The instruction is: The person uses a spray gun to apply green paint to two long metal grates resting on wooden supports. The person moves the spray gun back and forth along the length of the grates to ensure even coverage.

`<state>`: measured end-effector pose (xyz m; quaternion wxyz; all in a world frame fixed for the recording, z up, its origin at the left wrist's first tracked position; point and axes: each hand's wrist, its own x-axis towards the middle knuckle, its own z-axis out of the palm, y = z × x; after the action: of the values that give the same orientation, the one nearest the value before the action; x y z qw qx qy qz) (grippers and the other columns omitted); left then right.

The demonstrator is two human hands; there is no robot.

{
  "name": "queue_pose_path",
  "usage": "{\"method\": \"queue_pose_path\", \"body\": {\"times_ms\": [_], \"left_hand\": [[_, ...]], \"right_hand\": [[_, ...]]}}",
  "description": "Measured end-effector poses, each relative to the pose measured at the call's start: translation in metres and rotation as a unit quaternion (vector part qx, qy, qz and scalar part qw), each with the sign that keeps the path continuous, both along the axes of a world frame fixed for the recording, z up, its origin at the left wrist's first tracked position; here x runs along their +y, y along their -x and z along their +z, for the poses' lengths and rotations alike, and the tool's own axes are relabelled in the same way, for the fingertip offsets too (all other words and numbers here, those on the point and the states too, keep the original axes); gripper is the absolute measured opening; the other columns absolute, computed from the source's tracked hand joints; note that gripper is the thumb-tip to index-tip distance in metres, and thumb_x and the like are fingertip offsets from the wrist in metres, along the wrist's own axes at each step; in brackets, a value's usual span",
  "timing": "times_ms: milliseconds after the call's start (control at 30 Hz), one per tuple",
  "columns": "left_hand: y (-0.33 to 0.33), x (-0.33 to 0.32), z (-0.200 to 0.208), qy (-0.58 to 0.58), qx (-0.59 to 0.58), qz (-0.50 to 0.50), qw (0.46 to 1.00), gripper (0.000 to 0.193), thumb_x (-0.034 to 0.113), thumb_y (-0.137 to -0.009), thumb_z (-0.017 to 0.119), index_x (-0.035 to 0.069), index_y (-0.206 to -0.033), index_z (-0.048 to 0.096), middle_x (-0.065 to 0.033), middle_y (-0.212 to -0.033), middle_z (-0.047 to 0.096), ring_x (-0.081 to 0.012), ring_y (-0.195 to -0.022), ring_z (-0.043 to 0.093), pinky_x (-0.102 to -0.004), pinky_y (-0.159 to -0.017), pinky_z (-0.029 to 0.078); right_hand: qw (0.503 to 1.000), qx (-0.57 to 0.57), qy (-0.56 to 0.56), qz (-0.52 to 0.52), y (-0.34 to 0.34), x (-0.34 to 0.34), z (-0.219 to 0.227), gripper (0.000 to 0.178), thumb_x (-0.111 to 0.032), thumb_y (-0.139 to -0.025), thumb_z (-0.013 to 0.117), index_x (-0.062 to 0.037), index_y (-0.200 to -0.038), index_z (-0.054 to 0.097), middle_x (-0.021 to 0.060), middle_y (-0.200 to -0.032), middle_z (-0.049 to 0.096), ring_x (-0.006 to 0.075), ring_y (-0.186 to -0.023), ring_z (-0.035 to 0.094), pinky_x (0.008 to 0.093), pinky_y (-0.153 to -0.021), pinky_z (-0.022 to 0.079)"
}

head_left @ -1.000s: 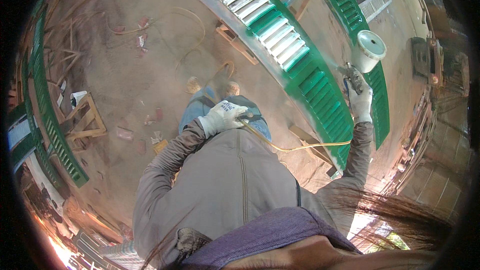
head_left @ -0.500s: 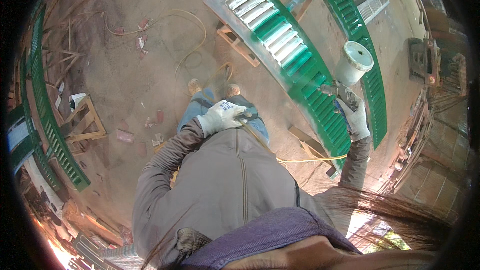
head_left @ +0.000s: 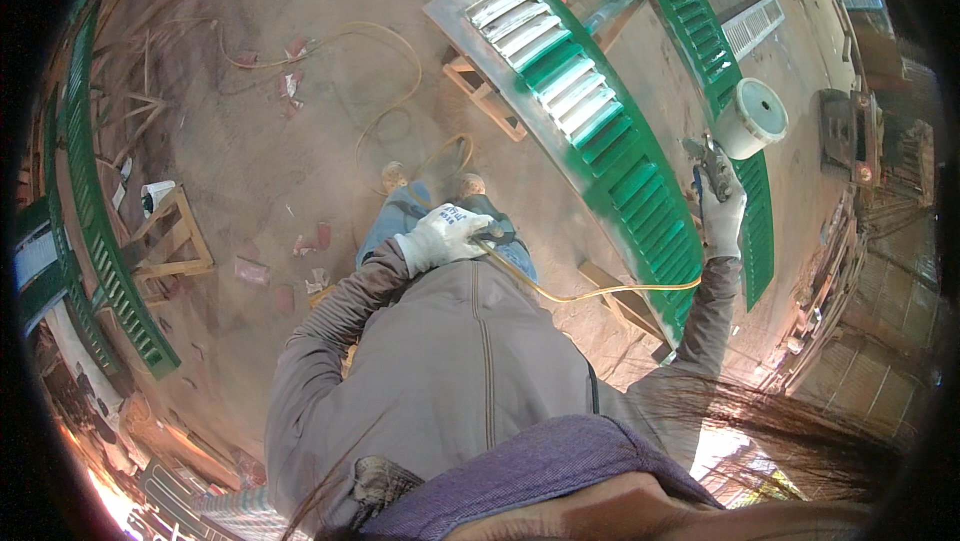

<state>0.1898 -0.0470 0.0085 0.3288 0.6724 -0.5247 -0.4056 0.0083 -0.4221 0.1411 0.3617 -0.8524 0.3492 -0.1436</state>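
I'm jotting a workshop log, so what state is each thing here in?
Near louvered panel: partly green, upper slats largely white
Second louvered panel: green on its visible face
Far-left louvered panel: green on its visible face
Spray gun: held in the gloved right hand
White paint cup: lid on
Yellowish hose: slack
Left hand: gloved, closed on the hose

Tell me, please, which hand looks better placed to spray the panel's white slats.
Probably the right hand: it holds the spray gun beside the green panel bearing the white slats. The left hand is in front of the body, closed on the yellow hose.
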Motion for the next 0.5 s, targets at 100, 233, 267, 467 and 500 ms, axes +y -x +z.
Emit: {"method": "queue_pose_path", "body": {"times_ms": [100,233,267,467,500], "left_hand": [[-0.002,0.001,0.002,0.013,0.009,0.005,1.000,0.028,0.029,-0.086,0.065,0.006,-0.103,0.065,-0.0176,-0.089,0.067,-0.0365,-0.084,0.065,-0.0442,-0.071,0.051],[0.000,0.006,-0.011,0.053,-0.002,0.021,0.998,0.030,0.031,-0.087,0.065,0.005,-0.102,0.065,-0.0173,-0.088,0.067,-0.0366,-0.083,0.064,-0.0437,-0.070,0.051],[0.001,0.009,-0.017,0.059,-0.014,0.026,0.998,0.031,0.032,-0.087,0.065,0.005,-0.102,0.064,-0.0171,-0.088,0.067,-0.0365,-0.083,0.064,-0.0434,-0.070,0.051],[-0.003,0.012,-0.016,0.076,-0.026,0.043,0.996,0.031,0.030,-0.085,0.068,0.005,-0.104,0.065,-0.0159,-0.087,0.067,-0.0355,-0.082,0.065,-0.0415,-0.070,0.052],[-0.003,0.013,-0.016,0.078,-0.024,0.039,0.996,0.031,0.029,-0.084,0.068,0.005,-0.104,0.065,-0.0159,-0.087,0.068,-0.0353,-0.083,0.065,-0.0415,-0.070,0.052]], "right_hand": [[0.999,0.004,-0.043,0.005,-0.014,0.008,0.007,0.040,0.001,-0.088,0.064,0.0055,-0.127,0.058,0.0088,-0.117,0.067,0.0127,-0.103,0.063,0.0274,-0.092,0.049],[0.990,0.099,-0.098,-0.015,-0.014,0.022,0.017,0.036,-0.002,-0.087,0.067,0.0062,-0.122,0.061,0.0088,-0.111,0.069,0.0105,-0.097,0.064,0.0246,-0.082,0.052],[0.988,0.122,-0.095,-0.006,-0.012,0.025,0.017,0.035,-0.002,-0.087,0.068,0.0064,-0.121,0.061,0.0092,-0.110,0.069,0.0102,-0.096,0.064,0.0243,-0.079,0.053],[0.980,0.051,-0.189,-0.014,-0.003,0.037,0.011,0.037,-0.006,-0.086,0.071,0.0053,-0.120,0.063,0.0121,-0.107,0.070,0.0113,-0.094,0.065,0.0256,-0.074,0.054],[0.983,0.073,-0.169,-0.005,-0.008,0.030,0.007,0.037,-0.006,-0.086,0.070,0.0052,-0.121,0.062,0.0122,-0.109,0.070,0.0119,-0.096,0.065,0.0261,-0.077,0.054]]}}
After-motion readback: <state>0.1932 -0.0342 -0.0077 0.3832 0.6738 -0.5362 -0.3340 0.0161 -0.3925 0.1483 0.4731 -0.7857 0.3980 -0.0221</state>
